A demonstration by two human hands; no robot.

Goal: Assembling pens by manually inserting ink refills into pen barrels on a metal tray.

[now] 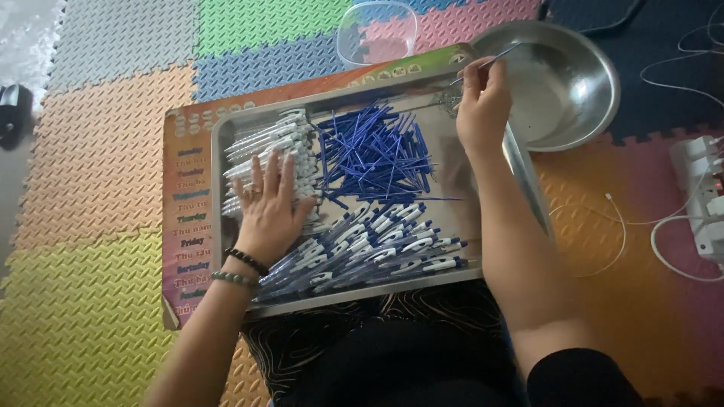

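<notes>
Left hand (270, 202) lies flat, fingers spread and gripping nothing, palm down on the white barrels (265, 147) heaped at the left of the steel tray (347, 298). 2 bead bracelets (243, 269) sit on that wrist.

Right hand (483, 105) is at the tray's far right corner, fingertips pinched shut on a thin refill (486, 62) that points far-right toward the steel bowl (562, 83). I can't tell whether the refill's tip touches the bowl.

Blue refills (373, 154) are piled in the tray's middle, far side. Assembled pens (377, 245) lie along the near side, partly under my left wrist.

The tray rests on a printed board (185, 196) over coloured foam mats (90, 151). A clear tub (377, 32) sits beyond the tray; a white power strip (701, 196) with cables lies at far right.
</notes>
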